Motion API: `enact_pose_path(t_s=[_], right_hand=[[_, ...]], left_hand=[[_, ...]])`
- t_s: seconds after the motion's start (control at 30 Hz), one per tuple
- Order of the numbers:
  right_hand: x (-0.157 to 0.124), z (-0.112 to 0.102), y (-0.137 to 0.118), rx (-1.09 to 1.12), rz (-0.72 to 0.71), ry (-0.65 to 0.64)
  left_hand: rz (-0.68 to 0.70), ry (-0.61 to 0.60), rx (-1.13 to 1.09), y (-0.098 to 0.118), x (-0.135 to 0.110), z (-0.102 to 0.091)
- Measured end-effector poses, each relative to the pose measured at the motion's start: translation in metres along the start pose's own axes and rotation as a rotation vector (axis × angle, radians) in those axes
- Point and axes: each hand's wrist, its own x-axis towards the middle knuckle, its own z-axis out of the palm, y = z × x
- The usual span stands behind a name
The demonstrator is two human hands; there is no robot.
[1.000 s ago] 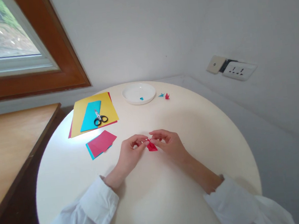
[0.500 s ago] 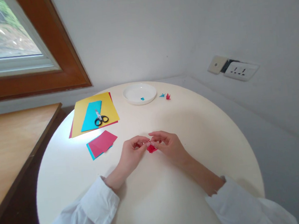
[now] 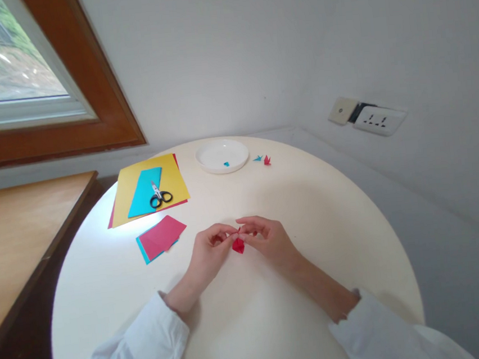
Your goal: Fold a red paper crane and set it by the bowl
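Between my fingertips, above the middle of the round table, is a small folded red paper. My left hand pinches its upper left side with thumb and forefinger. From the other side my right hand pinches it too, fingers curled in. A narrow red tip pokes up between the fingers, and a wider folded part hangs below them. The fingers hide the paper's middle. Farther back, a blue paper crane and a red paper crane rest on the table.
A white round dish holding a tiny blue piece stands at the back. To the left, black-handled scissors lie on folded blue paper over yellow sheets. Nearer are red rectangles on blue paper.
The view has shifted slightly, so everything sits a little lower and further left. More of the red paper shows below my fingers, and its narrow tip now shows above them.
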Motion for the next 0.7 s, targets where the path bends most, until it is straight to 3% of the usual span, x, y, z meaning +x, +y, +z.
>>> enact_pose_path(t_s=[0.4,0.7], right_hand=[[-0.0007,0.0004,0.0006,-0.026,-0.037,0.004],[-0.0006,-0.0037,0.0002,-0.08,-0.123,0.035]], left_hand=[[-0.032,-0.051,-0.022,0.0022,-0.0016,0.0009],[-0.137,0.095,-0.243,0.0087,0.0028,-0.0064]])
